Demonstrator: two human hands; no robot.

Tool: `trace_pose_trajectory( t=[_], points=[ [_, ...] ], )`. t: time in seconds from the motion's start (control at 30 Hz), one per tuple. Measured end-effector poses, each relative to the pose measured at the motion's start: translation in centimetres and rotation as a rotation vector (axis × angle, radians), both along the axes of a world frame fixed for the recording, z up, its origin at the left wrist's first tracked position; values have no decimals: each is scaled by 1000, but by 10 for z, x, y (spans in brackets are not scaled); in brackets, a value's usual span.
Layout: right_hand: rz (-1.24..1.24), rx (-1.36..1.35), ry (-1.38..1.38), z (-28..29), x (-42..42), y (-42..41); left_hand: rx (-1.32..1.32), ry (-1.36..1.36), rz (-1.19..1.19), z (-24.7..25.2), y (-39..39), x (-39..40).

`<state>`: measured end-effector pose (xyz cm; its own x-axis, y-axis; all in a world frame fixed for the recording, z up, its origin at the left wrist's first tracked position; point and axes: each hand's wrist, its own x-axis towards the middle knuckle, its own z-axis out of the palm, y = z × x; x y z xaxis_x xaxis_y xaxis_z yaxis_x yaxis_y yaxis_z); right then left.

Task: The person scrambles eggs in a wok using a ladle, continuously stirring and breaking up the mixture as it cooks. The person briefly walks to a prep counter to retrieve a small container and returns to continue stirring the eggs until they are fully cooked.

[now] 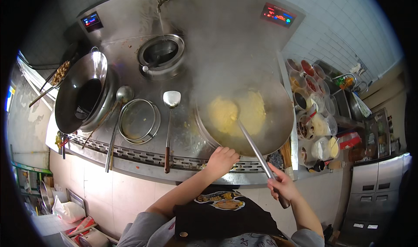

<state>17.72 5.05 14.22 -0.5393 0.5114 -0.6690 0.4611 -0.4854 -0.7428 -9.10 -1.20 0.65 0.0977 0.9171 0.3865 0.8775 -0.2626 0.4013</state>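
Observation:
A large steel wok [277, 116] sits on the right side of the range, with soft yellow food [251, 113] in it under thick steam. My left hand [223, 162] grips the wok at its near rim, fingers curled over the edge. In my right hand [283, 185] is the dark grip of a long-handled metal cooking tool [253, 142]. Its shaft slants down into the wok. The tool's head is covered by the yellow food, so I cannot tell whether it is a ladle or a spatula.
Left of the wok lie a wok spatula [171, 99], a round ring stand [122, 126] and a ladle [124, 93]. A second wok [101, 64] tilts at far left. Water runs from a tap [160, 3] into a steel pot [180, 44]. Several seasoning tubs [318, 126] line the right.

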Motion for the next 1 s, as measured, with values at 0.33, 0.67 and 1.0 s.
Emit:
trace_pose_trajectory(
  t=[0.33, 0.67, 1.0],
  points=[
    [377, 1006, -350, 13, 39, -44, -14, 13, -2, 0, 0, 0],
    [275, 439, -446, 55, 38, -38, 0, -22, 5, 0, -1, 0],
    [42, 349, -406, 17, 23, 11, -52, -27, -1, 1, -2, -3]
  ],
)
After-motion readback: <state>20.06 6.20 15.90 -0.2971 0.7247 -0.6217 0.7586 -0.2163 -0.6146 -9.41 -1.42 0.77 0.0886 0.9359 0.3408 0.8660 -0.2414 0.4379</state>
